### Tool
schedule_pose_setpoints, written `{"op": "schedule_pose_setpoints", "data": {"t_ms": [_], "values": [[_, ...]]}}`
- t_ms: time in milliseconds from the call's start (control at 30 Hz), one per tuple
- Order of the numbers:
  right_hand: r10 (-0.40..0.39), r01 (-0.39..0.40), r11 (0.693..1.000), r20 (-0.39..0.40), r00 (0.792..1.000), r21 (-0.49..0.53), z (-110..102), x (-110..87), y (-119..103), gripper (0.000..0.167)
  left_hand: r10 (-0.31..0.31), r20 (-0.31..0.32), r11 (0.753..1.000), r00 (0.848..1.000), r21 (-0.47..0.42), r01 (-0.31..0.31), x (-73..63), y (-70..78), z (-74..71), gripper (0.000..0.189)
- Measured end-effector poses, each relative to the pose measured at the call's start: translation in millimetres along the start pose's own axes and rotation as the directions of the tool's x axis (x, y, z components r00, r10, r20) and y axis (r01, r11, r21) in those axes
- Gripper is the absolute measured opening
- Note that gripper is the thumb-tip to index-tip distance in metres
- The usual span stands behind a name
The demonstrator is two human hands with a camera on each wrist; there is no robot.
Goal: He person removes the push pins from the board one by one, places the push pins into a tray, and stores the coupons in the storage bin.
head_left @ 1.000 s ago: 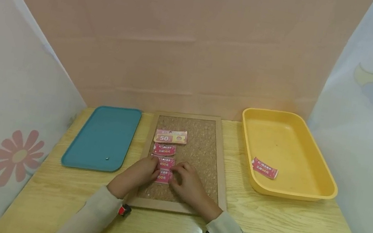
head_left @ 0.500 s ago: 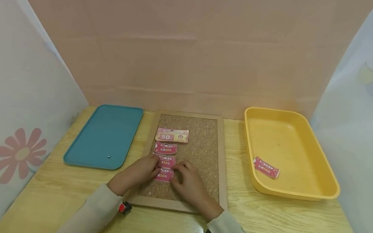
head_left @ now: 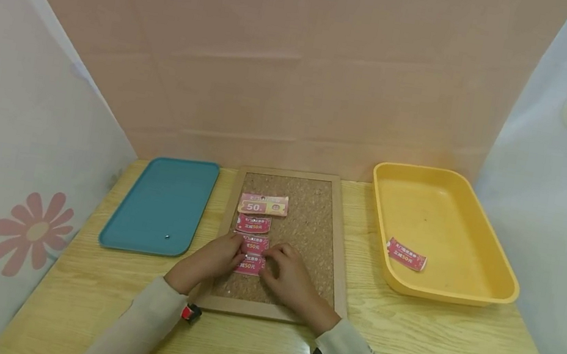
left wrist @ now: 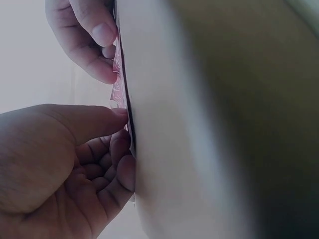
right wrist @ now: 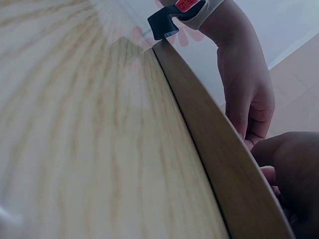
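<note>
A framed corkboard (head_left: 310, 218) lies on the table with a column of pink coupons down its left part. The lowest coupon (head_left: 248, 267) sits just under another red coupon (head_left: 256, 246). My left hand (head_left: 212, 257) holds the lowest coupon by its upper left, thumb on it and fingers curled. On the other side, my right hand (head_left: 292, 277) pinches its right edge between thumb and fingers. Higher up are a red coupon (head_left: 253, 225) and a larger pale pink coupon (head_left: 263, 205). In the left wrist view, the left thumb (left wrist: 107, 119) touches the paper; the grips are partly hidden.
Left of the board lies a blue tray (head_left: 159, 201) with a small shiny pin (head_left: 167, 236) on it. To the right stands a yellow bin (head_left: 453, 229) holding one red coupon (head_left: 407, 255). A pink backdrop (head_left: 299, 80) rises behind the wooden table (head_left: 402, 338).
Both hands stay at the lowest coupon with hardly any movement. The head view has shifted slightly, so the whole scene sits a little differently in the picture.
</note>
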State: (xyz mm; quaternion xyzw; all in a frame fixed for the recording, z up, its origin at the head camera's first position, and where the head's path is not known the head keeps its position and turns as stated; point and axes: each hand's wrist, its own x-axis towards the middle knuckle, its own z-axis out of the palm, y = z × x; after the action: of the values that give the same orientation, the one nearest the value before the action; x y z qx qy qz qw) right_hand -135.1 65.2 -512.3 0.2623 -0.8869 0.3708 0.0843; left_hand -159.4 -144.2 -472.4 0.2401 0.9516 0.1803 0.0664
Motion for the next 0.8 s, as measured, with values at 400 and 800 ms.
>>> {"op": "schedule_pose_setpoints", "data": {"t_ms": [400, 800], "values": [[0.023, -0.023, 1.000, 0.015, 1.000, 0.003, -1.0, -0.6, -2.2, 0.034, 0.009, 0.000, 1.000, 1.000, -0.020, -0.009, -1.6, -1.4, 0.5, 0.007], [0.055, -0.056, 0.998, 0.039, 0.998, 0.018, -1.8, -1.0, -2.1, 0.034, 0.041, -0.009, 0.999, 0.999, 0.021, -0.041, -2.1, -3.0, 1.2, 0.009]]}}
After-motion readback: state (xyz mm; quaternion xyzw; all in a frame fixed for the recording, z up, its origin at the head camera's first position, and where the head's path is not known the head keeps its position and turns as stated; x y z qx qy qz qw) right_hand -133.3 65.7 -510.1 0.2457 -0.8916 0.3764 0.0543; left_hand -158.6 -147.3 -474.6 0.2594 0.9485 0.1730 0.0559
